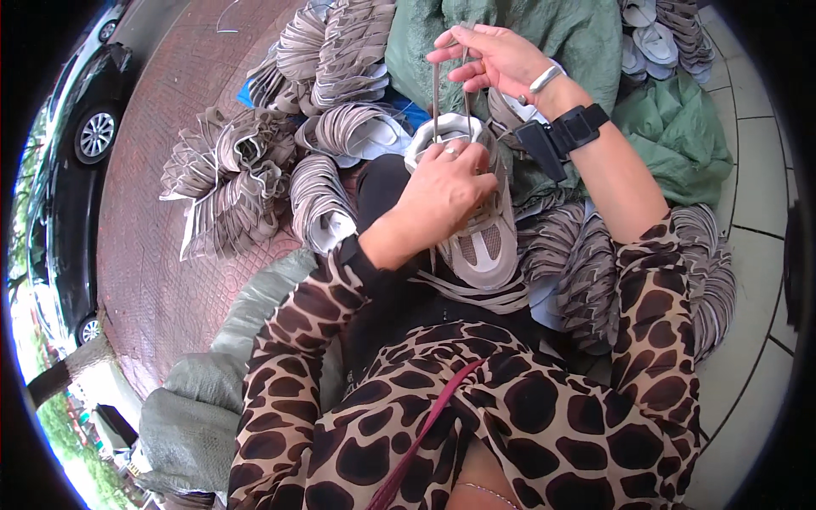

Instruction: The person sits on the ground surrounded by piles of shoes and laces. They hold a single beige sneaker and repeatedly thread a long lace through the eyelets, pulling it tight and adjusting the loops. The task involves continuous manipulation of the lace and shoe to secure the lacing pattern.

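A beige and grey sneaker (483,263) rests on my lap with its toe toward me and its white-lined opening away. My left hand (446,189) is closed over its upper, near the tongue, with the fingers bent at the lacing. Two strands of a grey-brown shoelace (436,98) rise from there, drawn taut. My right hand (497,61) is raised beyond the shoe, thumb and forefinger pinching the lace at its top while the other fingers are loosely bent. More loose laces (484,297) lie across my lap below the toe.
Stacks of nested grey-brown shoe uppers (348,136) lie ahead and to the left on red paving (161,204). More stacked uppers (586,263) are at the right. Green sacks (527,42) stand beyond the shoe; a grey-green sack (191,408) is at my left. Black car (72,178) at far left.
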{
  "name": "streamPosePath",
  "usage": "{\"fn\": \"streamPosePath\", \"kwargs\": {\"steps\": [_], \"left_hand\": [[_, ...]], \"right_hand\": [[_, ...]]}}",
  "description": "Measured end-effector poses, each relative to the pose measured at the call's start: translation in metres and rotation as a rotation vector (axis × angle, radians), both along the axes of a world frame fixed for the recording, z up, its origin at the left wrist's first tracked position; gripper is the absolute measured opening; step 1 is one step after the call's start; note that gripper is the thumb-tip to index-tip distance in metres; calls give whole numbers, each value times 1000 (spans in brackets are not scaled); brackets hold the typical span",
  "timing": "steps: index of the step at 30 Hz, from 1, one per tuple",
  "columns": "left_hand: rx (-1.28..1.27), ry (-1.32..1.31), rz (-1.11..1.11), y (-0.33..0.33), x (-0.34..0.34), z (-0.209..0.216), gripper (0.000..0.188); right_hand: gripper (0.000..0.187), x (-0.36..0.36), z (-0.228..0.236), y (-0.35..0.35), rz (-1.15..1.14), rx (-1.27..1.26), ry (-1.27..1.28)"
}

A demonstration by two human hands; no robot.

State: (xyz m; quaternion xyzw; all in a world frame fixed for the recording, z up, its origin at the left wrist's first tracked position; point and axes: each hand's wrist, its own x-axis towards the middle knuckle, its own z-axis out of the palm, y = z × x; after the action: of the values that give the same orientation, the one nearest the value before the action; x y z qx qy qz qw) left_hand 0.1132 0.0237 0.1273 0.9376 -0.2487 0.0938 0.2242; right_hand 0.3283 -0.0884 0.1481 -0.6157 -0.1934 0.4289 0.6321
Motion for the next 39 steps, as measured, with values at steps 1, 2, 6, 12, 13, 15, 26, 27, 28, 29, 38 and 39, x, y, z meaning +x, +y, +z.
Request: {"fn": "streamPosePath", "kwargs": {"steps": [1, 2, 6, 12, 13, 15, 26, 27, 28, 29, 38, 39], "left_hand": [[63, 3, -32, -1, 6, 0, 26], [65, 43, -68, 0, 10, 0, 27], [8, 274, -141, 5, 20, 7, 32], [-373, 18, -70, -23, -22, 18, 54], [-364, -14, -128, -28, -36, 15, 54], [-218, 109, -262, -36, -60, 5, 47], [-317, 269, -237, -37, -69, -29, 31], [-436, 318, -198, -34, -68, -28, 28], [-557, 362, -157, -30, -66, -26, 26], [-674, 335, -36, -25, -63, -25, 23], [-793, 278, 188, 53, 28, 2, 33], [-1055, 481, 76, 52, 36, 5, 30]], "right_hand": [[35, -1, 1, 0, 0, 3, -15], [35, -3, 2, -1, 0, 7, -29], [35, -8, 5, -2, 16, 21, -53], [31, 2, 0, 3, 66, 80, 56], [31, 6, -1, 5, 86, 71, 4], [30, 14, -4, 10, 131, 50, -96], [30, 70, 17, 35, -279, -18, -1221], [29, 68, 18, 35, -291, 14, -1105], [29, 64, 20, 34, -301, 47, -990], [28, 60, 24, 33, -311, 80, -873], [29, 26, 91, 68, 2, 63, -512], [30, 19, 96, 79, 54, 157, -441]]}}
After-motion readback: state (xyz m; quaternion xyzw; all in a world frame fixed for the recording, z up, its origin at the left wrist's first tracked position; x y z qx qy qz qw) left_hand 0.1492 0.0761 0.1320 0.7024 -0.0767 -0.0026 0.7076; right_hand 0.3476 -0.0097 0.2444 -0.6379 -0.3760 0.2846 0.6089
